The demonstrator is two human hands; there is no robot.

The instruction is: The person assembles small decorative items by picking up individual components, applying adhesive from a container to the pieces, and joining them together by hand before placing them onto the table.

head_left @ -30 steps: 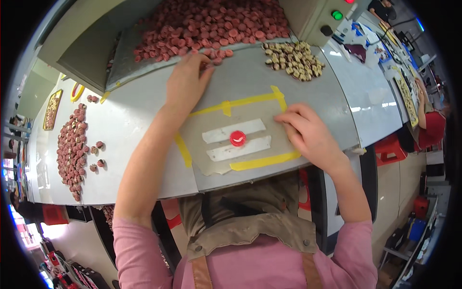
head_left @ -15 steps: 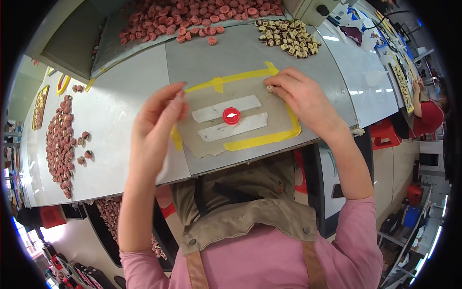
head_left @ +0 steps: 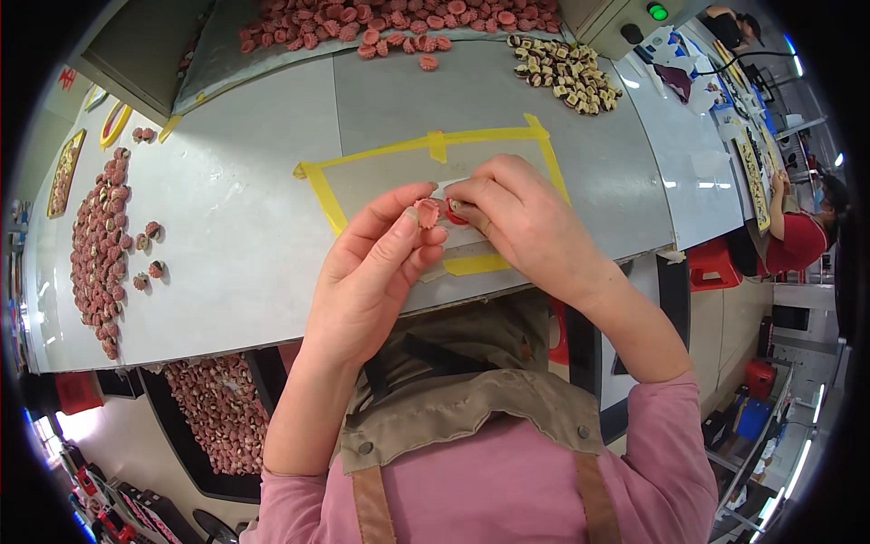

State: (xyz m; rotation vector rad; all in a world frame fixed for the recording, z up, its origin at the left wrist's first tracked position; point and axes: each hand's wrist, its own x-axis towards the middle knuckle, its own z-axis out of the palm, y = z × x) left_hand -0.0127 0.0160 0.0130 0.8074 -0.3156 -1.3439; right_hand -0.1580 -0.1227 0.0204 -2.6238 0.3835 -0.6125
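Near the middle of the taped work area, my left hand (head_left: pixel 367 263) grips a pink scalloped cup-shaped piece (head_left: pixel 428 214) between thumb and fingers, its hollow side showing. My right hand (head_left: pixel 526 222) is closed in a pinch close beside it. A small pale piece (head_left: pixel 454 207) shows at the right fingertips, mostly hidden by them. Behind those fingertips, part of a round red disc (head_left: pixel 459 218) is visible. Yellow tape (head_left: pixel 372 154) frames the grey mat, whose white strips are largely covered by my hands.
Pink cup pieces (head_left: pixel 362 18) are heaped at the back. Cream-and-dark-brown pieces (head_left: pixel 571 77) lie at the back right. Assembled-looking pink pieces (head_left: pixel 101 236) spread along the left. A black tray (head_left: pixel 217 417) of similar pieces sits below the table. Another person (head_left: pixel 797 222) works at far right.
My hands have come together over the middle of the mat, left moving right and right moving left. The pink cup piece in my left hand now shows clearly. The view has shifted slightly.
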